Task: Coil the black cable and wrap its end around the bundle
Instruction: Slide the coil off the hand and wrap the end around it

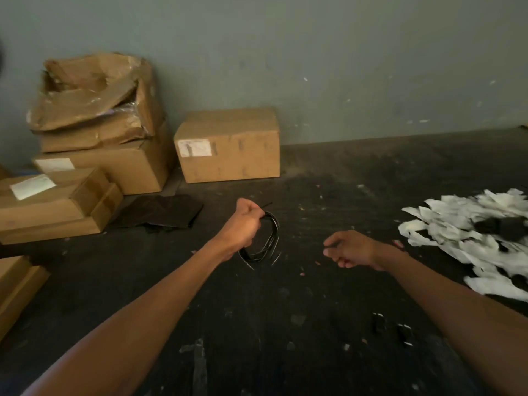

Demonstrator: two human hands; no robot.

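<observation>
L hand (pixel 243 227) fisted on cable (pixel 265 241); coil hangs in loops just above dark floor (pixel 285 324), short tail poking out top. R hand (pixel 350 250) curled, near coil, apart; can't tell if pinching anything. I'd say: R takes tail, wraps tight round bundle, L keeps loops stacked.

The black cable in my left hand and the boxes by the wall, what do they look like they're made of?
The cable looks plastic-coated: glossy black loops catching light. The boxes look like plain brown cardboard, matte, with creased, torn flaps on the stacked ones and white paper labels.
</observation>
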